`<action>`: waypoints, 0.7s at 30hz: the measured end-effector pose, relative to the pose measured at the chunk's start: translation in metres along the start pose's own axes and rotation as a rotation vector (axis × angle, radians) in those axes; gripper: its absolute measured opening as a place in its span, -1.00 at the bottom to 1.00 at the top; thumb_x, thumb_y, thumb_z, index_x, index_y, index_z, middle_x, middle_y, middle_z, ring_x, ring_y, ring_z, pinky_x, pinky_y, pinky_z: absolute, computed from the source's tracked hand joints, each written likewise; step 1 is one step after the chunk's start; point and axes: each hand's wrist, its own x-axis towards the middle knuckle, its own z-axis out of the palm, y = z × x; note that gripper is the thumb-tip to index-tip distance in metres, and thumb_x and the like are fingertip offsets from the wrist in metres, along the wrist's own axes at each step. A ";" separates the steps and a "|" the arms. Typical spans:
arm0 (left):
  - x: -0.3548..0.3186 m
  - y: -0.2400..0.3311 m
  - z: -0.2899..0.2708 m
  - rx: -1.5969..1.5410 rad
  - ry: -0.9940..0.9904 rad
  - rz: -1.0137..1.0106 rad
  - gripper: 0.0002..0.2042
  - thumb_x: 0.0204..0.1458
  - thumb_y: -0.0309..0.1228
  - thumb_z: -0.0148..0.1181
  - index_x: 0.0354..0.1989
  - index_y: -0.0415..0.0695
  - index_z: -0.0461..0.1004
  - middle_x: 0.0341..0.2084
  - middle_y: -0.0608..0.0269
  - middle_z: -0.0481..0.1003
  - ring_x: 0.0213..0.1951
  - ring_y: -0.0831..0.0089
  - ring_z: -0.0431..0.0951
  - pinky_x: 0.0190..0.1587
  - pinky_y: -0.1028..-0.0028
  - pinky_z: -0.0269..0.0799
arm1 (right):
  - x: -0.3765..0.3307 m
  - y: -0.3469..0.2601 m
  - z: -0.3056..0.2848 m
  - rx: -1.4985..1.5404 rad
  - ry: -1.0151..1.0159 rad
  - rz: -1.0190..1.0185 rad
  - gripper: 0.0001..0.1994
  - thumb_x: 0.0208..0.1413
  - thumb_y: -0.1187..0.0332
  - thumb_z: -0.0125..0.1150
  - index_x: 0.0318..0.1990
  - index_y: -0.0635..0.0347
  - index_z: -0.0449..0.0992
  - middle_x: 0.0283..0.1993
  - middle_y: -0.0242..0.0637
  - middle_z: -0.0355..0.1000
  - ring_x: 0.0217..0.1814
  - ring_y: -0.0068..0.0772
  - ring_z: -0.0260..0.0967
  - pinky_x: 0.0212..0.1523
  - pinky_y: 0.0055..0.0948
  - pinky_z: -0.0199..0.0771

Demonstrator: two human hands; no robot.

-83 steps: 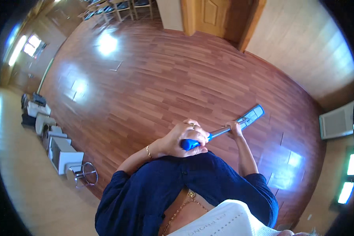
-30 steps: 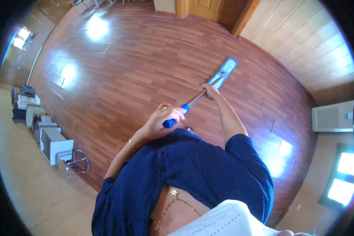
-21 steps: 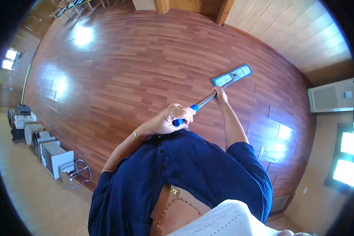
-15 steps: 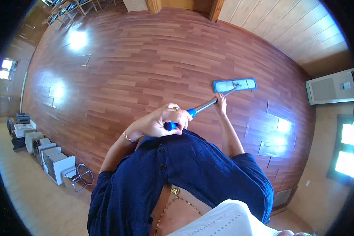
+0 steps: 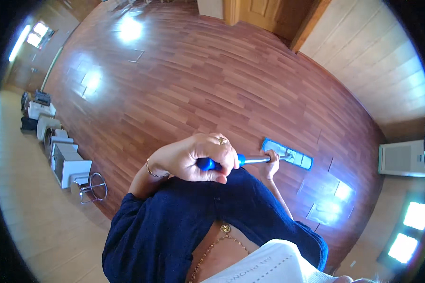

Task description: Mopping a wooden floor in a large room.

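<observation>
A flat mop (image 5: 300, 159) with a blue-edged rectangular head lies on the brown wood-look floor (image 5: 212, 89), right of my hands. Its silver pole runs from the head toward my body and ends in a blue grip. My left hand (image 5: 208, 153), with a ring and a bracelet at the wrist, is wrapped round the blue grip in front of my waist. Farther down the pole, close to the mop head, my right hand (image 5: 269, 165) is closed around the metal.
Along the left wall stand a round-based chrome stool (image 5: 93, 187), white cabinets (image 5: 71, 165) and other items. A white floor-standing unit (image 5: 401, 158) is by the right wall. Far off is a wooden door (image 5: 259, 12); chair legs show at the upper left.
The mop head has come nearer and turned to a slant, and the pole now lies almost level across the view. My right hand moved nearer with it. The whole view has swung round.
</observation>
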 end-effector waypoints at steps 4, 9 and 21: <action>-0.020 0.015 0.002 0.149 0.039 0.065 -0.79 -0.17 -0.54 0.40 -0.40 -0.08 0.46 -0.48 0.35 0.54 -0.20 0.25 0.59 -0.05 0.24 0.33 | 0.013 -0.015 0.017 0.053 -0.048 -0.117 -0.81 -0.22 0.43 0.30 -0.61 0.11 0.34 -0.52 -0.27 0.38 -0.37 -0.11 0.33 -0.31 -0.23 0.32; -0.045 0.018 0.007 0.327 0.146 0.085 -0.75 -0.12 -0.42 0.41 -0.34 -0.06 0.41 -0.37 0.33 0.52 -0.14 0.31 0.57 0.01 0.26 0.29 | 0.045 -0.027 0.057 0.092 -0.171 -0.315 -0.77 -0.17 0.34 0.36 -0.36 0.11 0.41 -0.31 -0.29 0.39 -0.14 -0.13 0.32 -0.03 -0.18 0.26; -0.117 -0.014 0.024 0.709 0.567 -0.038 -0.69 -0.10 -0.27 0.38 -0.28 -0.04 0.37 -0.37 0.29 0.45 -0.28 0.25 0.48 -0.10 0.25 0.30 | 0.079 -0.088 0.212 0.035 -0.640 -0.341 -0.27 -0.21 0.02 0.47 0.09 0.13 0.27 0.07 0.00 0.33 0.09 0.06 0.31 0.03 -0.10 0.38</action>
